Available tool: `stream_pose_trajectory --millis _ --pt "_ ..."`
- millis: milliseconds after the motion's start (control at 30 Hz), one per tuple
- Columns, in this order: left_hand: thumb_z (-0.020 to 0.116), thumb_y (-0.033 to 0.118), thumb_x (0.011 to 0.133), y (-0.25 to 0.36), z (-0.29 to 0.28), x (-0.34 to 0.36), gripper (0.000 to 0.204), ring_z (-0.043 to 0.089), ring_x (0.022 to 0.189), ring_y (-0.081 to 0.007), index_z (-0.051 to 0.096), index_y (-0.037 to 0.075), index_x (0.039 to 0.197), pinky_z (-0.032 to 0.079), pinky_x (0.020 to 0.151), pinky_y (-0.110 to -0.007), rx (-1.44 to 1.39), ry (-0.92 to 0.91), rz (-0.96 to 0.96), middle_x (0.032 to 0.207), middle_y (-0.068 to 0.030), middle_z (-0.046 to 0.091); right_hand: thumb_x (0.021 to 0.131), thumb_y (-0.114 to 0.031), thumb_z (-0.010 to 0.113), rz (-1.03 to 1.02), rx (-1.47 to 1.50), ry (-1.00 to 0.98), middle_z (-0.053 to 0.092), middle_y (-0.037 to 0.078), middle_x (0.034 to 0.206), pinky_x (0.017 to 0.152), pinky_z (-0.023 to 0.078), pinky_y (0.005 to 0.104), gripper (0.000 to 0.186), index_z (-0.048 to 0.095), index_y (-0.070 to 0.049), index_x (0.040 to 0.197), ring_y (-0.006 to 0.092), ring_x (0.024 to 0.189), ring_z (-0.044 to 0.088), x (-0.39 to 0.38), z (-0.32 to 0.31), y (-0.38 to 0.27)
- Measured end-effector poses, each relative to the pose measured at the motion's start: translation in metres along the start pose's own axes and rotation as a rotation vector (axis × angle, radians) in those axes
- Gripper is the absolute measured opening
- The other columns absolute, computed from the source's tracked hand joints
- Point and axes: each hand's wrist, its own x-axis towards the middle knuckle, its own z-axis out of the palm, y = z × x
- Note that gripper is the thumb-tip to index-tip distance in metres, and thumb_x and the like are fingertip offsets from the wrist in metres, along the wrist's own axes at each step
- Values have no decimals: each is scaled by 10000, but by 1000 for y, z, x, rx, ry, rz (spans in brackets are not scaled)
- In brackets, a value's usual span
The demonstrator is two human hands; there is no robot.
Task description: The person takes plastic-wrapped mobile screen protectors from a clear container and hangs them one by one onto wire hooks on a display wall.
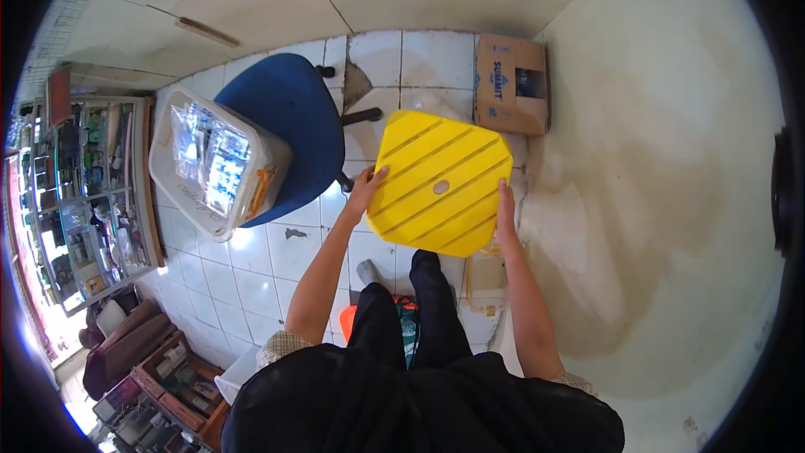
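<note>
Between my two hands is a yellow plastic stool [428, 210], seen from above. Its square seat has cut corners, diagonal grooves and a small oval hole in the middle; any legs are hidden beneath. My left hand [363, 191] grips the left edge, thumb near the top surface. On the opposite edge my right hand [505, 214] has hold of the stool, with its fingers mostly out of sight underneath. Both forearms reach forward over my legs. The seat hides part of the tiled floor in front of my feet.
A blue office chair [306, 130] bears a whitish plastic tub [272, 151] of small blue-and-white packets. Ahead right, a cardboard box [495, 109] stands against the wall. A glass display cabinet [157, 184] is at left; a wooden crate [180, 407] lies lower left. Something orange [346, 319] is by my legs.
</note>
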Motion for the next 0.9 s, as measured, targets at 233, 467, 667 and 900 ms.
stream_pose_trajectory --millis 233,467,667,900 --pt "485 434 863 56 -21 -90 628 491 993 -142 343 -31 1260 399 827 -257 -43 -190 136 1082 -103 523 847 -333 554 -271 -138 -111 503 100 1129 868 377 271 525 400 -2 1224 168 1016 483 -96 10 -102" --pt "504 528 818 105 -45 -209 739 502 990 -197 324 -40 1255 383 856 -271 -76 -190 361 1101 -168 511 840 -325 561 -472 -206 -84 495 115 1151 867 387 284 561 365 1 1252 179 1023 490 -232 30 -173" --pt "488 532 825 106 -86 -304 746 530 907 -167 297 -26 1282 449 724 -269 -6 -208 380 1039 -143 521 838 -318 557 -505 -283 -161 497 144 1133 861 394 298 595 317 -1 1279 203 1021 499 -304 47 -179" --pt "457 613 793 43 -122 -338 819 544 933 -188 309 -28 1281 452 771 -305 -42 -112 271 1082 -168 518 836 -316 561 -403 -360 -281 476 144 1153 841 406 286 597 301 -13 1280 198 1007 506 -310 76 -149"
